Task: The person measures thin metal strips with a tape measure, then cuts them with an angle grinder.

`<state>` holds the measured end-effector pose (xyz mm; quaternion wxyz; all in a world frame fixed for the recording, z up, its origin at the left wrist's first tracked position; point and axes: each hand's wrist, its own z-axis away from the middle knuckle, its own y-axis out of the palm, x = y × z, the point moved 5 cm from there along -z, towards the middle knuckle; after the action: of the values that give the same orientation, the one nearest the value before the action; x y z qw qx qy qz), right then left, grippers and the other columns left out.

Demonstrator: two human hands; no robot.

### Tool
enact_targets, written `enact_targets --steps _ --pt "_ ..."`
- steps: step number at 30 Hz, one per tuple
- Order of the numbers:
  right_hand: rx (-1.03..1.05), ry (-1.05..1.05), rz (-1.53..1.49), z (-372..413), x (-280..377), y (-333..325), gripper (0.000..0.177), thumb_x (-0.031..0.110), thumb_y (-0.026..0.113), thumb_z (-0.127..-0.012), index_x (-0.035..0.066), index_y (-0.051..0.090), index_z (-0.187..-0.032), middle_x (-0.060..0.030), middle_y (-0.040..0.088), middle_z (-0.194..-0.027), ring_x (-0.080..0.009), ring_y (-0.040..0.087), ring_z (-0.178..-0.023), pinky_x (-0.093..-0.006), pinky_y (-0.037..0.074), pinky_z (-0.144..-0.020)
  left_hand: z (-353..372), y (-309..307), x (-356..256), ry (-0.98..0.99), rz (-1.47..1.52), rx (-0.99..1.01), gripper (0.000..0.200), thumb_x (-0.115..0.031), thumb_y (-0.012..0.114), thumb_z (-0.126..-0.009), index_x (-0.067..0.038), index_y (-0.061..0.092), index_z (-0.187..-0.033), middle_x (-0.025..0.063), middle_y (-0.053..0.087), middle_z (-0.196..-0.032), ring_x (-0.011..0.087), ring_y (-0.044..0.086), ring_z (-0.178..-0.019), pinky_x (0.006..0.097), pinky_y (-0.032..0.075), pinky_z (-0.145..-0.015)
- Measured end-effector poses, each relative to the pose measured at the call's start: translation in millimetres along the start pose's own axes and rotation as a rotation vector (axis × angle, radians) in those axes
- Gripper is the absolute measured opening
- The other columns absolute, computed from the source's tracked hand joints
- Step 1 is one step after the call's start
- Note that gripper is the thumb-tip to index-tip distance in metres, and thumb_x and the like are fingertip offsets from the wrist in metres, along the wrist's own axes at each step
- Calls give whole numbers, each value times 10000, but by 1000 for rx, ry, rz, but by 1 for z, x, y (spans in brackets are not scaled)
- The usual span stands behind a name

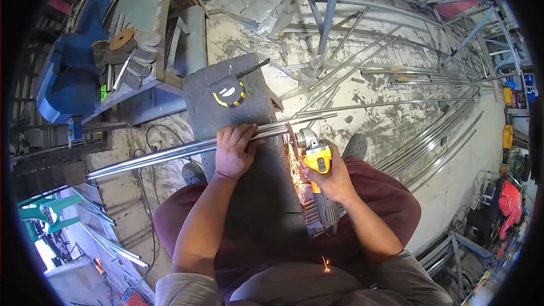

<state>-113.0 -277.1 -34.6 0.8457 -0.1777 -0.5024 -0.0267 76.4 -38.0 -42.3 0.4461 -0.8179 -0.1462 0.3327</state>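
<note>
My left hand (235,148) presses a bundle of thin metal rods (187,150) down on a dark bench (249,187), its fingers wrapped over them. Around the yellow and black angle grinder (318,161) my right hand (334,175) is closed. The grinder's disc (292,136) meets the rods just past the bench's right edge. Orange sparks (297,173) stream down from the disc toward my lap. A yellow and black tape measure (229,92) lies on the far part of the bench.
Long metal rods (430,136) lie on the floor at right. A metal frame (334,5) stands at the back right. At left are a blue machine (79,73) and a metal table (136,5). A cable (148,204) runs over the floor at left.
</note>
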Motion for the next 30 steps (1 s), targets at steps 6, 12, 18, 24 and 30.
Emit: enact_targets --steps 6,12,18,24,30 --pt "-7 -32 -52 4 9 -7 888 181 893 -955 -20 395 -1663 -171 789 -1341 -253 765 -1243 -401 581 -1117 1 -1 3 -45 42 -15 538 -246 944 -855 -97 782 -1346 79 734 -1238 319 691 -1147 493 510 -1030" --pt "11 5 -83 4 14 -8 859 142 874 -965 -21 389 -1655 -153 810 -1301 -233 775 -1229 -389 585 -1109 -6 -4 -1 6 24 21 535 -224 933 -854 -96 796 -1356 69 750 -1228 322 688 -1116 485 504 -1021" --pt "2 7 -31 1 0 -5 943 213 897 -941 -40 367 -1679 -216 767 -1355 -289 755 -1267 -413 581 -1113 -4 -3 0 -3 36 29 526 -212 925 -861 -93 797 -1357 69 758 -1248 316 702 -1134 493 503 -1050" --pt "-26 7 -42 3 8 -3 850 126 899 -949 -30 437 -1645 -132 727 -1345 -188 713 -1203 -376 581 -1074 -3 -2 1 1 43 19 500 -212 928 -857 -84 810 -1326 74 771 -1255 313 708 -1149 487 509 -1051" --pt "-20 28 -11 2 13 -4 911 179 903 -943 -31 395 -1670 -170 742 -1340 -238 729 -1216 -392 585 -1080 -2 -1 2 0 49 16 500 -215 933 -853 -78 814 -1318 73 776 -1263 308 712 -1154 485 511 -1057"
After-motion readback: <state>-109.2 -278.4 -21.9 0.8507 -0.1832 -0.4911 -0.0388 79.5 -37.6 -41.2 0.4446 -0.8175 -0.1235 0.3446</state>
